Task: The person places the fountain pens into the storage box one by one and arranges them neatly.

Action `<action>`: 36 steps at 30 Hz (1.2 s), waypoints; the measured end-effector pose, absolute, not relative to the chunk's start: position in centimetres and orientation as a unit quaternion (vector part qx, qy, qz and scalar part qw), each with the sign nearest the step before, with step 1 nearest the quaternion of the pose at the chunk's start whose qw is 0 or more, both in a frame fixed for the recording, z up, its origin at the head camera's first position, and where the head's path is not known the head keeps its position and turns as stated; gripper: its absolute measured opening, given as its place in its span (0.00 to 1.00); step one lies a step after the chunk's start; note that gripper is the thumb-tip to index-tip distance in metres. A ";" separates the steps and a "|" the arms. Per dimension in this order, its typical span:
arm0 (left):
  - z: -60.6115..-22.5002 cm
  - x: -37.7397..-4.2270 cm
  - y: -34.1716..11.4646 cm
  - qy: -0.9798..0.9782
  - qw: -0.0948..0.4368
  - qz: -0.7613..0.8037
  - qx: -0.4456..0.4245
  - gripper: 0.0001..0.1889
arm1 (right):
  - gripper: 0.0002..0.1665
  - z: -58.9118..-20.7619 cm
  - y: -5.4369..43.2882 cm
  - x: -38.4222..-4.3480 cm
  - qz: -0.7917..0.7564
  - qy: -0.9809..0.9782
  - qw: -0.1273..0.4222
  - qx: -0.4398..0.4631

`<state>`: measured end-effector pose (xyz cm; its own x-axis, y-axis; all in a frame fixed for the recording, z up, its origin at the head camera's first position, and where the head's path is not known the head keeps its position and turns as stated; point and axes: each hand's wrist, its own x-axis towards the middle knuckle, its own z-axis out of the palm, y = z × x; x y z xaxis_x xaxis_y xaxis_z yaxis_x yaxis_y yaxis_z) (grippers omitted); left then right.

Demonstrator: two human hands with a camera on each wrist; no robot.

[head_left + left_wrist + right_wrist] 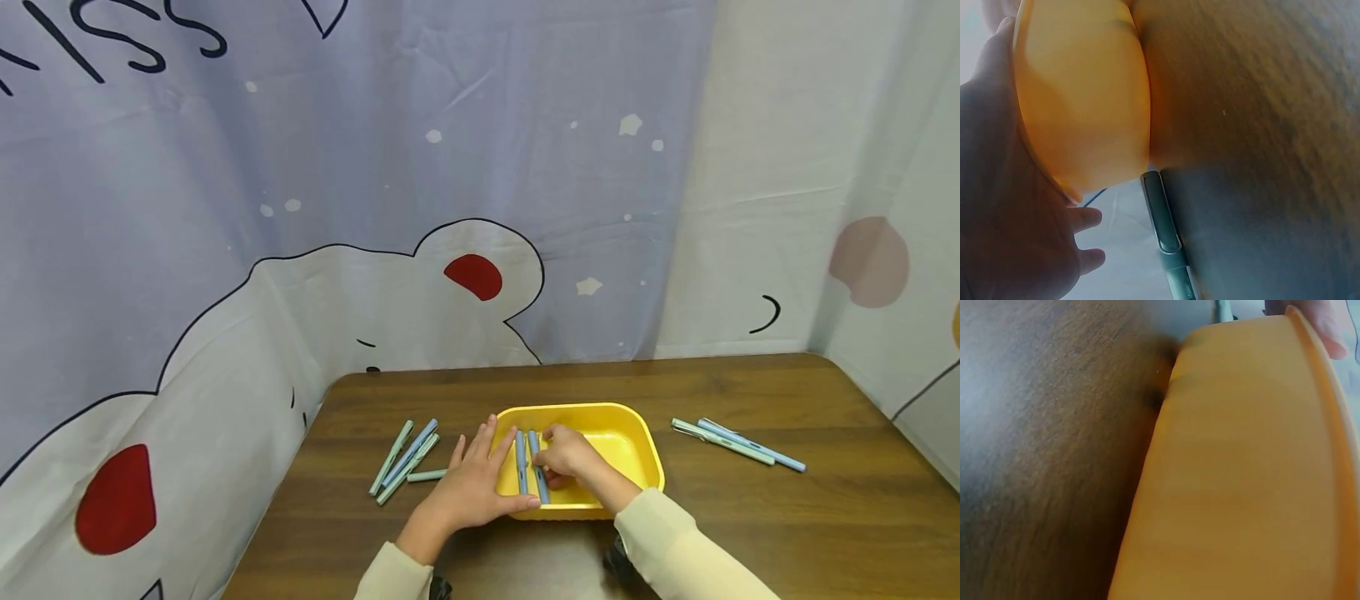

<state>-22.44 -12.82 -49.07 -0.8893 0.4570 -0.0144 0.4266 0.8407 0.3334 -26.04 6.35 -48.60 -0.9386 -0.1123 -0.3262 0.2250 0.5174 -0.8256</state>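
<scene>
A yellow plastic tray (617, 406) holds two blue pens lying side by side at its left. My left hand (474, 493) lies spread over the tray's left edge, fingers straight, thumb along the near rim. Seen from the left wrist, that hand (1019, 194) runs along the rim of the tray (1085, 94). My right hand (573, 457) reaches inside with curled fingers and pinches the right-hand blue pen (537, 467). Left of it lies the other blue pen (521, 462). The right wrist view shows mostly the tray's outer wall (1235, 456); the right fingers are hidden there.
Left of the tray, green pens (392, 458) and a blue pen (409, 454) lie on the wooden table (300, 533). Another green pen (426, 476) points toward the tray, partly behind my left hand. On the right lie a green pen (723, 442) and a blue pen (753, 446).
</scene>
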 end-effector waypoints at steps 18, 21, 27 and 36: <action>-48.7 -22.4 -12.7 0.960 0.047 0.154 0.230 0.56 | 0.25 -44.3 9.9 -23.9 -0.477 0.870 0.103 -0.077; -48.7 -22.4 -12.7 0.960 0.048 0.153 0.231 0.56 | 0.26 -43.8 11.1 -23.5 -0.473 0.870 0.096 -0.099; -48.8 -22.5 -12.8 0.960 0.048 0.155 0.230 0.56 | 0.30 -42.9 13.7 -22.7 -0.485 0.857 0.096 -0.145; -49.2 -22.5 -12.9 0.961 0.042 0.145 0.231 0.57 | 0.35 -42.5 18.0 -22.1 -0.457 0.865 0.026 -0.207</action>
<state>-22.49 -12.87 -49.16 -0.8893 0.4571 -0.0139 0.4326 0.8506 0.2990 -22.12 18.02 -42.50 -0.9129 -0.3816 0.1447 -0.3347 0.4971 -0.8006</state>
